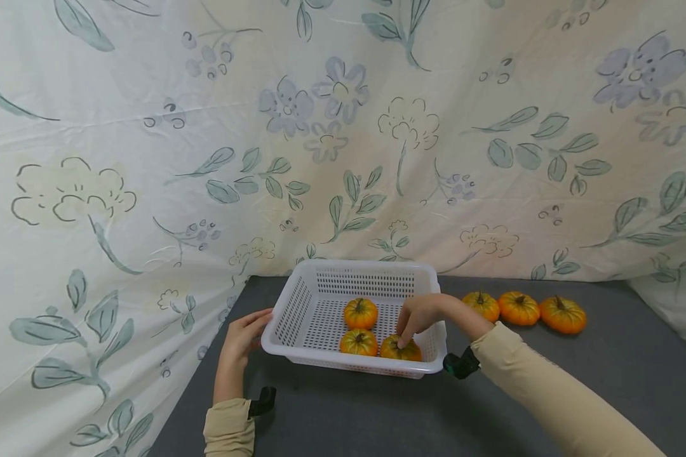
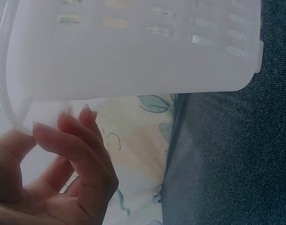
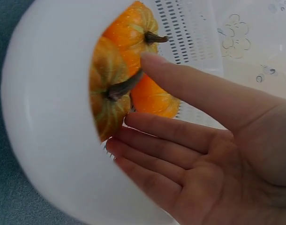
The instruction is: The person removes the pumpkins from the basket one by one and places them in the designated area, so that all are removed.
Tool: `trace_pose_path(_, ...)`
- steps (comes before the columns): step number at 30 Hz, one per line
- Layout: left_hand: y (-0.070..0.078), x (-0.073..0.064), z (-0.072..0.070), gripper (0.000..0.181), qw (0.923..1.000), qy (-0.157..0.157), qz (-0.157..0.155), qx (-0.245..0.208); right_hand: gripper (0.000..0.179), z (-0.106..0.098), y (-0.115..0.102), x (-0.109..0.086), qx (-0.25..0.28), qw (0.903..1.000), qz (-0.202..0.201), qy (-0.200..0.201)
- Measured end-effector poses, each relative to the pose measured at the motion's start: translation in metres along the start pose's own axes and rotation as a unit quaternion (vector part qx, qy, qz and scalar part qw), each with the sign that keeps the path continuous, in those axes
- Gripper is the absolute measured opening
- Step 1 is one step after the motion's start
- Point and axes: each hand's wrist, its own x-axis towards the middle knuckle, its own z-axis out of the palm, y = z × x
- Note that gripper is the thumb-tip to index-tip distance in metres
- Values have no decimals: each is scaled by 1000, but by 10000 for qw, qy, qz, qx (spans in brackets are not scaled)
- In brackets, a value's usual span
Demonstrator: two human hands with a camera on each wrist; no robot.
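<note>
A white plastic basket (image 1: 320,357) with slotted walls stands on the dark table. Three small orange pumpkins lie in it: a rear pumpkin (image 1: 361,313), a front one (image 1: 357,344) and a front-right pumpkin (image 1: 410,353). My left hand (image 1: 241,339) pinches the basket's left rim between thumb and fingers; the left wrist view shows the fingertips (image 2: 44,131) at that rim. Over the basket's right side reaches my right hand (image 1: 422,313). In the right wrist view its fingers are nearly straight, with their tips beside the front-right pumpkin (image 3: 105,89) and the thumb near its stem.
Right of the basket, three more pumpkins sit in a row on the table: a left one (image 1: 481,306), a middle one (image 1: 519,309) and a right one (image 1: 563,315). A floral cloth (image 1: 343,158) hangs behind the table (image 1: 343,412) and along its left side.
</note>
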Motion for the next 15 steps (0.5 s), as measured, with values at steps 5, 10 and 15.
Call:
trace_pose_path(5,-1,1,0,46,10000,8,4,37,37,2,0,2,106,9999,72,-52)
trace_pose_path(10,-1,1,0,46,10000,9,8,58,37,2,0,5,188,9997,36,-121)
trace_pose_path(15,-1,1,0,46,10000,10,4,24,41,4,-1,6,280,9994,14,-183)
